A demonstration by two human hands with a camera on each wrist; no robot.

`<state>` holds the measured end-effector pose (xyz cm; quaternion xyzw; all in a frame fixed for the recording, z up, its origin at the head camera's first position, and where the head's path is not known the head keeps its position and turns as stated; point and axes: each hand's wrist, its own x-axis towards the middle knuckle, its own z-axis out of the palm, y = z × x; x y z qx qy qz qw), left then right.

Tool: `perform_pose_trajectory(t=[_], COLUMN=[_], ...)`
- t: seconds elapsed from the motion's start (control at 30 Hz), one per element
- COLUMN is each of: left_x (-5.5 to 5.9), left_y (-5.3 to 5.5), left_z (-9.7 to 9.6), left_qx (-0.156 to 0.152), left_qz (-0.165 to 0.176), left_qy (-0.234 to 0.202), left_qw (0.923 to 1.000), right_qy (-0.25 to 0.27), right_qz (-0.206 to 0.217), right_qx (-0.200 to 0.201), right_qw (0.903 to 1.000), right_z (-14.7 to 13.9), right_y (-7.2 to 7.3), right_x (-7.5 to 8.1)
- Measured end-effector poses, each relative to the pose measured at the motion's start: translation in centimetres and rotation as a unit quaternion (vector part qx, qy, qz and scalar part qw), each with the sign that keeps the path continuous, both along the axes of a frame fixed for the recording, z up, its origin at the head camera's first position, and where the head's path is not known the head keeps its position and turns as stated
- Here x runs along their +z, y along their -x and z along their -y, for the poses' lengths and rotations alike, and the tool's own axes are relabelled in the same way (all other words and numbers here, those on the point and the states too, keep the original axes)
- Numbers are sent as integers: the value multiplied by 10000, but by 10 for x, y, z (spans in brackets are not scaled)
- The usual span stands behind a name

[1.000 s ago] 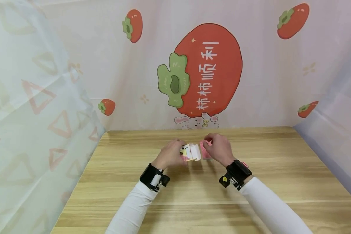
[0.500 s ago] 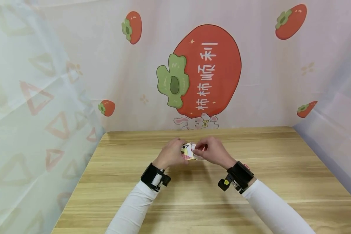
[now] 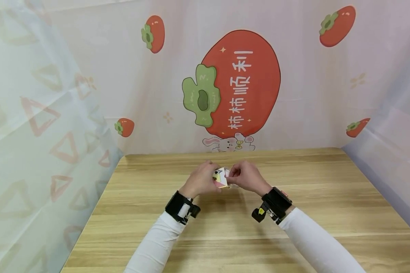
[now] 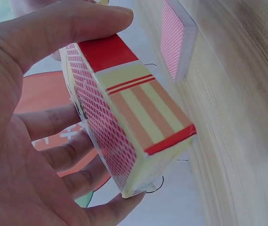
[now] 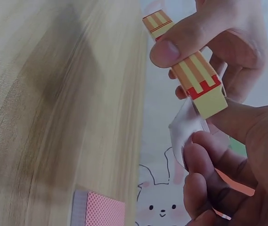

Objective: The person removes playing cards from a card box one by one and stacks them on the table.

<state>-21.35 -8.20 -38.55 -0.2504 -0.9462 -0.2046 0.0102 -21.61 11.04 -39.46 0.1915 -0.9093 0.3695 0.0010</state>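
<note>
My left hand (image 3: 199, 178) grips a playing-card box (image 3: 220, 177) above the table, thumb on one narrow side and fingers on the opposite side. The box (image 4: 112, 113) has a red-patterned face and striped edges; an ace shows on its upper face in the head view. My right hand (image 3: 249, 176) is at the box's open end, fingers curled, with the white flap (image 5: 184, 127) between thumb and fingers. A deck of red-backed cards (image 5: 104, 209) lies flat on the table, apart from both hands. The right hand hides that deck (image 4: 176, 42) in the head view. The inside of the box cannot be seen.
The wooden table (image 3: 205, 242) ends at the back against a white cloth (image 3: 304, 113) printed with persimmons and a rabbit. Cloth walls also rise at the left and right sides. Each wrist wears a black strap (image 3: 276, 204) with a small camera.
My right hand has moved left, from over the card deck to the box's open end, and its fingers have taken the flap. The left hand has stayed nearly still with the box.
</note>
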Motion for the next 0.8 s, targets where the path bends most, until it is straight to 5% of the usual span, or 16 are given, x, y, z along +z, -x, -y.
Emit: perform_pose_trajectory(t=[0.5, 0.8], left_x=[3, 3], left_y=[-4, -2], left_z=[2, 4], left_qx=[-8, 20], left_qz=[8, 79], left_qy=[16, -12], left_qw=[10000, 10000], right_qy=[6, 804], right_qz=[261, 1162], right_qx=[-144, -59], right_qw=[9996, 9899], right_z=[2, -6], right_y=[-2, 0], right_x=[-1, -2])
